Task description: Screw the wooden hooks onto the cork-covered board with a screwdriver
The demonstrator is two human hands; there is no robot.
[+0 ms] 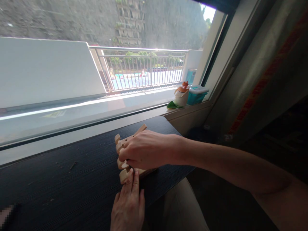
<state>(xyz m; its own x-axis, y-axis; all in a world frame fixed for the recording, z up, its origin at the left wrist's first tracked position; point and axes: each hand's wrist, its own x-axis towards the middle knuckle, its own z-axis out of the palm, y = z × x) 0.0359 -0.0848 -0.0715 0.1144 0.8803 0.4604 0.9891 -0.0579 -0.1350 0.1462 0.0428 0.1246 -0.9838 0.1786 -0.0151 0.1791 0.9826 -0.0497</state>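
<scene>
A light wooden assembly [123, 176] lies on the dark table, with several rounded wooden pieces along its left side and a wooden strip [141, 129] jutting out at the far end. My right hand [150, 149] is over its middle, fingers curled down and closed; whatever they grip is hidden beneath them. A small dark bit shows below those fingers, too small to name. From the near side, my left hand [128, 200] rests its outstretched fingertips on the assembly's near end. Both hands cover much of the wood.
The black table [72, 183] has small scraps on it and runs along a window. On the sill stand a white container with an orange top [181, 96], a teal lidded box [197, 94] and a green item [175, 105]. A curtain [269, 70] hangs at right.
</scene>
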